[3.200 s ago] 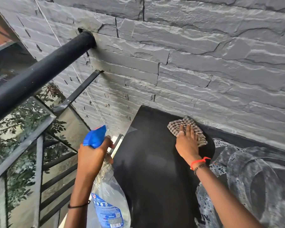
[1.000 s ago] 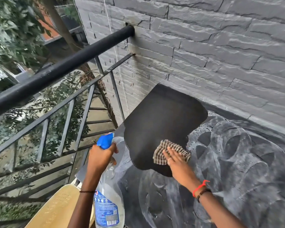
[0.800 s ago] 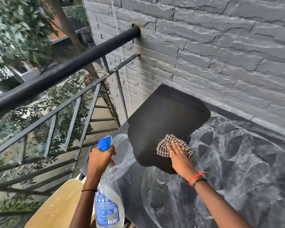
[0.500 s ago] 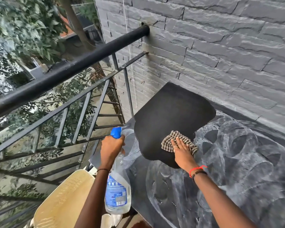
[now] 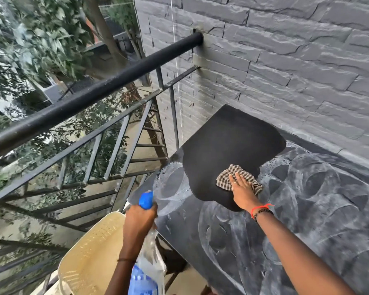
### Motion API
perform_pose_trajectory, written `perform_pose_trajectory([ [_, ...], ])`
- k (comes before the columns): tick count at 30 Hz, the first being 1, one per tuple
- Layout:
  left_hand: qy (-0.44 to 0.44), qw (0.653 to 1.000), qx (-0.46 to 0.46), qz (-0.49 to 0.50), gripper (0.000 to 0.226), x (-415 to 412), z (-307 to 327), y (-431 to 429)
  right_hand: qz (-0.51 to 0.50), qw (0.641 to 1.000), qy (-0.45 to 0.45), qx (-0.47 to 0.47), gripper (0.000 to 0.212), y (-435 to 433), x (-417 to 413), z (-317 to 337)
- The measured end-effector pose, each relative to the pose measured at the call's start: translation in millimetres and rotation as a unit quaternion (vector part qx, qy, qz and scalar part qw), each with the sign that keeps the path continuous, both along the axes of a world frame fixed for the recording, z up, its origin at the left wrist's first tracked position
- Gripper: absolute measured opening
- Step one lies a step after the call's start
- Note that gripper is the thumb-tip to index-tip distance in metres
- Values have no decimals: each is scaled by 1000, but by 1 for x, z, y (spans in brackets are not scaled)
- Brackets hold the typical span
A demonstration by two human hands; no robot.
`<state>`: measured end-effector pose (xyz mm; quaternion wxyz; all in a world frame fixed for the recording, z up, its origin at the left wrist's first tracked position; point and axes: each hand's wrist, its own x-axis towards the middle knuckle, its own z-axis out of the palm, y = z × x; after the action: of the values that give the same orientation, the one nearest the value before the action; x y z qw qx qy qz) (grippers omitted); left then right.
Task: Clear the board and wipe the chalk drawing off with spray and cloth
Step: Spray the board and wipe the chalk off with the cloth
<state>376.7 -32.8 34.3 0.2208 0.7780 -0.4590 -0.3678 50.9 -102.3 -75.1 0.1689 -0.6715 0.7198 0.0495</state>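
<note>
While one corner of the board [image 5: 232, 141] is clean, right hand [image 5: 242, 192] presses cloth [image 5: 226, 177] flat, left hand [image 5: 139, 220] grips spray [image 5: 146, 200]; most chalk [image 5: 307, 199] remains.

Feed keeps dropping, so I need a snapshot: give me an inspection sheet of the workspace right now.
Surface: chalkboard, wiped dark patch upper left, chalk drawing elsewhere.
Job's things: checked cloth on the patch's lower edge; spray bottle, blue nozzle.
Clutter: nothing seen.
Hands: right hand presses the cloth; left hand grips the bottle's neck.
Cables: thin cord down the brick wall.
Surroundings: black railing, cream chair, trees.
</note>
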Motion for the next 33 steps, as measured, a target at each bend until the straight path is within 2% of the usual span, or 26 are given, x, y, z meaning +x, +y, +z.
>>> perform_pose_trajectory([
  [2, -4, 1000, 13, 0, 43, -2, -5, 24, 0, 1000, 3, 4, 60, -2, 0, 0],
  [4, 29, 999, 17, -13, 41, -12, -7, 47, 2, 1000, 6, 1, 58, -4, -1, 1],
  [6, 37, 997, 33, -56, 40, -26, -8, 67, 1, 1000, 2, 9, 58, -4, 0, 2],
  [9, 2, 988, 69, -142, 41, -51, -12, 90, -1, 1000, -3, 14, 59, -5, -1, 4],
  [13, -31, 978, 96, -182, 39, -74, -15, 115, 4, 1000, 0, 17, 61, -3, -1, 7],
  [15, -48, 976, 114, -182, 46, -72, -16, 121, 4, 1000, 2, 14, 63, -4, 0, 7],
  [19, -17, 975, 125, -184, 34, -52, -21, 129, -11, 1000, -6, 26, 65, -3, 4, 10],
  [24, -15, 979, 143, -144, 57, -17, -22, 133, -1, 1000, -12, 24, 69, 6, 35, 18],
  [29, 6, 990, 116, -79, 35, 5, -17, 126, 99, 994, -49, 5, 79, 50, 110, 21],
  [33, 38, 993, 98, -45, 30, 15, -13, 117, 158, 983, -80, -46, 83, 120, 149, 15],
])
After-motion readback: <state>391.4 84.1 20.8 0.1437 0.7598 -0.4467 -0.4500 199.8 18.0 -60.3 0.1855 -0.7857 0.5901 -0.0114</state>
